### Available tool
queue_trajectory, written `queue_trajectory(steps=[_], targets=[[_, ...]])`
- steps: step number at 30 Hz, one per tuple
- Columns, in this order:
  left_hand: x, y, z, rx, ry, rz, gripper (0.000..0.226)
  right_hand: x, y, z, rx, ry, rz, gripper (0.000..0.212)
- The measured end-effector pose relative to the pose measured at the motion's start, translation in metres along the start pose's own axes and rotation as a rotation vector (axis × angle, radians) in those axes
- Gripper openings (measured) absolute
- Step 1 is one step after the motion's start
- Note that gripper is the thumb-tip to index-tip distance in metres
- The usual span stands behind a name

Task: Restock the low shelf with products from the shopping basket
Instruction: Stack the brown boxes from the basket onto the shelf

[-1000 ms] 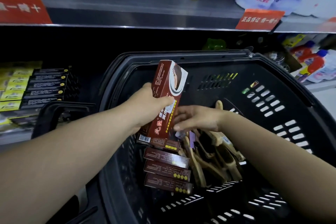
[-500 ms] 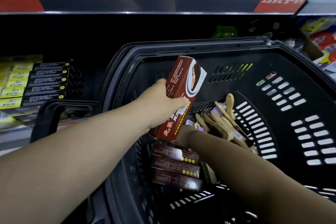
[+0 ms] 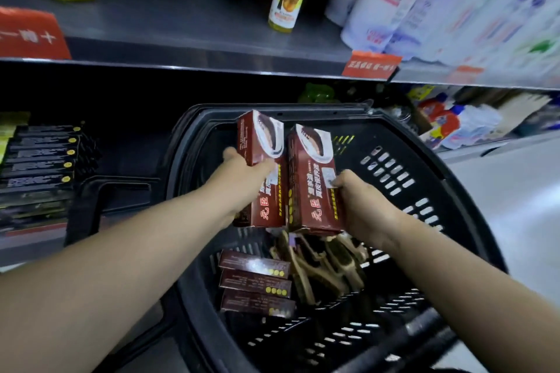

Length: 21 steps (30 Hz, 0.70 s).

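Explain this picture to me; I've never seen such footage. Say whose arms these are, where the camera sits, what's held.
No machine here: a person's bare arms, filmed by a camera worn on their head, looking down. The left hand grips one dark red cardboard box; the right hand grips a second dark red box beside it, both above a black plastic shopping basket. Inside lie three more dark red boxes and wooden brushes. Flat black boxes sit on the low shelf.
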<state>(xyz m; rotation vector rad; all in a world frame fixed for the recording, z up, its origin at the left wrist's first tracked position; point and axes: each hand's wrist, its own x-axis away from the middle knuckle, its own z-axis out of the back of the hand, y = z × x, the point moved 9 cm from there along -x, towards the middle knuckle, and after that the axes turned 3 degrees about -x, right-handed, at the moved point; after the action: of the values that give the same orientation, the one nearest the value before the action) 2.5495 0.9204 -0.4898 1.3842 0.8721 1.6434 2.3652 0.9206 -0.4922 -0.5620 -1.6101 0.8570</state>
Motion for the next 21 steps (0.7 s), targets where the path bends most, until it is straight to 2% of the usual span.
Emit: queue_trajectory(steps=[3, 6, 9, 12, 16, 19, 21], targets=[[0.018, 0.002, -0.008, 0.114, -0.058, 0.040, 0.058, 0.032, -0.006, -0.022, -0.127, -0.030, -0.013, 0.034], [0.041, 0.000, -0.004, 0.276, -0.101, 0.074, 0.064, 0.046, -0.020, -0.038, -0.056, 0.045, 0.063, 0.028], [0.061, 0.000, 0.010, 0.386, -0.159, 0.083, 0.083, 0.054, -0.030, -0.063, 0.082, 0.087, 0.148, 0.027], [0.075, 0.008, 0.037, 0.319, -0.128, 0.014, 0.103, 0.061, -0.035, -0.099, 0.109, -0.020, 0.242, 0.030], [0.086, 0.013, 0.089, 0.142, -0.020, -0.020, 0.105, 0.069, -0.038, -0.137, 0.179, -0.182, 0.333, 0.031], [0.089, 0.006, 0.133, 0.120, 0.016, 0.001, 0.100, 0.059, -0.041, -0.156, 0.301, -0.162, 0.388, 0.033], [0.089, 0.001, 0.155, 0.133, 0.008, 0.019, 0.096, 0.048, -0.050, -0.174, 0.512, -0.096, 0.503, 0.025]])
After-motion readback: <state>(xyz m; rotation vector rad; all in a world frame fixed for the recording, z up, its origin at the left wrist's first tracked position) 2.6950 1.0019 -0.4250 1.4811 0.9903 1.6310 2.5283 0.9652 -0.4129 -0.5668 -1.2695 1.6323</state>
